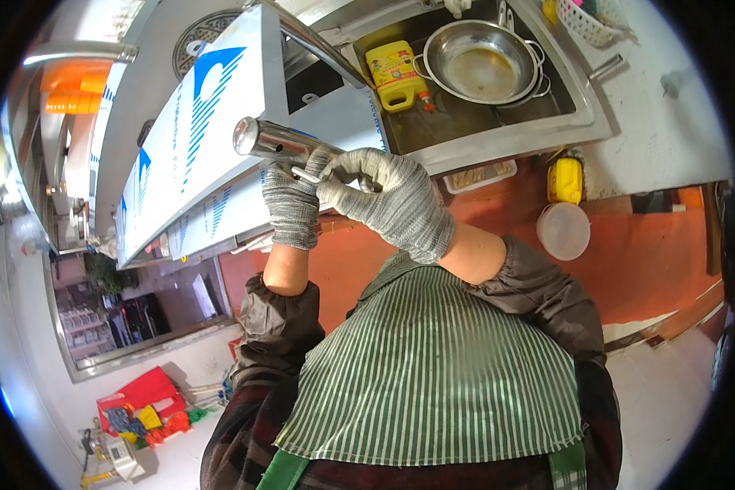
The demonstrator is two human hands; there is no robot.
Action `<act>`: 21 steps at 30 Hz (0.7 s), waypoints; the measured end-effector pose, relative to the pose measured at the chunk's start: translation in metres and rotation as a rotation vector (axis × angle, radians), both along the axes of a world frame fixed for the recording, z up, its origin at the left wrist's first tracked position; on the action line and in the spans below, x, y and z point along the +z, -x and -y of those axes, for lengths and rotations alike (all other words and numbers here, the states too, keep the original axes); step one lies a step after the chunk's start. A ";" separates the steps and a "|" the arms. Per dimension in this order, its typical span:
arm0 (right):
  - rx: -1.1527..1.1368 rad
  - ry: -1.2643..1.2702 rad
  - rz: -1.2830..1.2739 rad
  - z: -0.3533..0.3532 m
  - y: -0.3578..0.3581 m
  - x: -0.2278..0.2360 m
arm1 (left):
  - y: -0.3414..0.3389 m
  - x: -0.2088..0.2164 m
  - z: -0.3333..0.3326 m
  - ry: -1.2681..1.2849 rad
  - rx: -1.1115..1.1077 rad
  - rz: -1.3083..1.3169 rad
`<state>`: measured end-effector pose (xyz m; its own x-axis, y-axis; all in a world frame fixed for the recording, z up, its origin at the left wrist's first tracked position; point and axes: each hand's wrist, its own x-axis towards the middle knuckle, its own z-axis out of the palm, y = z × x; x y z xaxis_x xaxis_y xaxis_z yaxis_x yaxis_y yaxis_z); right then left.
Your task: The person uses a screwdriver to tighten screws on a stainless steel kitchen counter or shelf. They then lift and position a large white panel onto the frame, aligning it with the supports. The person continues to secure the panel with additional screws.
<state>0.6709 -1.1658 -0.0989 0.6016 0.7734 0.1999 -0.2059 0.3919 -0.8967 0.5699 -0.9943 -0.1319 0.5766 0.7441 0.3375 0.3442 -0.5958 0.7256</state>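
Both my hands wear grey knitted gloves and meet at a shiny metal tube [276, 140], left of centre. The tube has a small dark hole near its round end. My left hand [292, 206] is closed around the tube's near side, its fingers partly hidden. My right hand [388, 196] pinches a short, thin, pale rod [305, 175] against the tube; what kind of rod it is I cannot make out. Beside the tube stands a large metal panel [212, 122] covered in white and blue film, tilted upright. A second filmed panel [347, 122] lies behind it.
Another metal tube [318, 45] rises from the panels. A sink [506, 131] at the back right holds a steel pan [482, 61] and a yellow jug [394, 73]. Below the counter are another yellow jug [565, 180] and a translucent tub [563, 231]. A window [139, 306] lies left.
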 end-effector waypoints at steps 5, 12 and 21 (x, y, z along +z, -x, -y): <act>-0.079 0.061 0.029 0.010 0.008 -0.025 | -0.003 0.010 -0.008 -0.018 -0.214 -0.036; -0.282 -0.069 0.072 0.005 0.030 -0.049 | 0.022 0.021 0.001 0.626 -0.458 0.373; -0.205 -0.390 -0.155 -0.024 0.030 -0.050 | 0.017 0.027 -0.016 1.009 -0.799 0.415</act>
